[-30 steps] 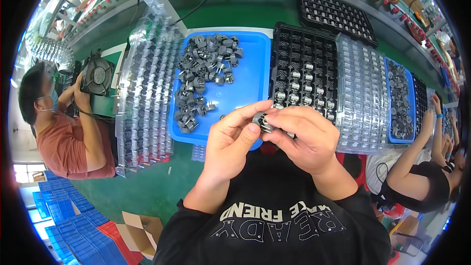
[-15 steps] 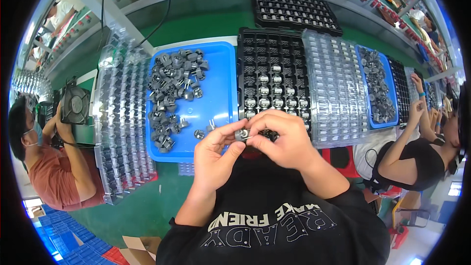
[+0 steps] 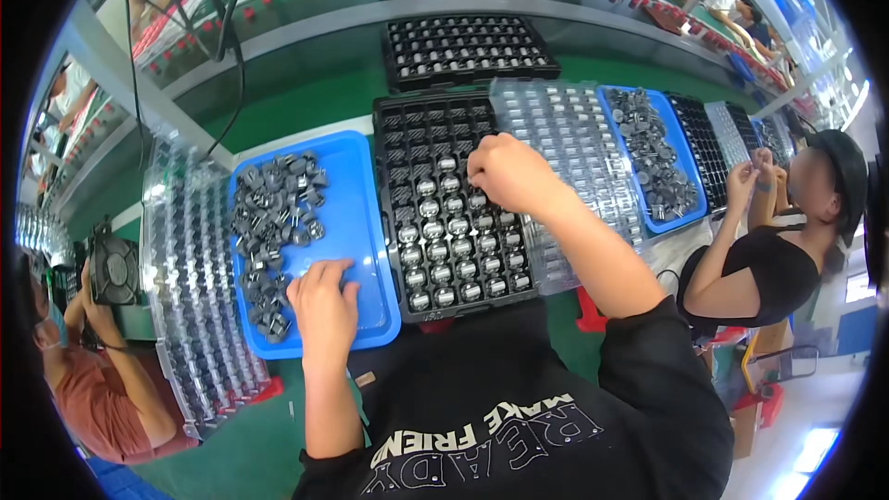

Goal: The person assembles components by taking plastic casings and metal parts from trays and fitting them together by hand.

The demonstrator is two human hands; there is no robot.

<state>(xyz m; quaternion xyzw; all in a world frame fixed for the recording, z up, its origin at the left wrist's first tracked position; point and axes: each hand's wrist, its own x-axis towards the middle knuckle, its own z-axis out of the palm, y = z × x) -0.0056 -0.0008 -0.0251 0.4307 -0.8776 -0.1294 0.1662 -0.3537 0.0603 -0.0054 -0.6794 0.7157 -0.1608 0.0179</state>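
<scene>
The person's right hand (image 3: 507, 174) was over the right-hand side of a black compartment tray (image 3: 381, 176), palm down, its fingers bent and drawn together with the tips pointing into the cells. The fingertips were hidden behind the hand, so whether it had hold of a part could not be told. Short silver cylinders (image 3: 458, 227) sat in rows in the tray's nearer cells, and a few stood farther up, just beside the right hand.

The left hand (image 3: 324, 304) was over the near half of a blue plastic tray (image 3: 352, 213), partly open, its fingers loosely curled and the thumb spread off to the side. Nothing showed in its grasp, though the undersides of the fingers were out of sight. Dark grey round parts with metal pins (image 3: 278, 194) lay heaped along the left side of that tray, near the fingers.

Both trays stood side by side on the green bench (image 3: 301, 83). A transparent plastic tray (image 3: 574, 148) with silver parts adjoined the black one on the right, and a second black tray (image 3: 403, 81) lay behind. At the left, a co-worker in a reddish shirt (image 3: 125, 398) had a hand near a black fan (image 3: 114, 264).
</scene>
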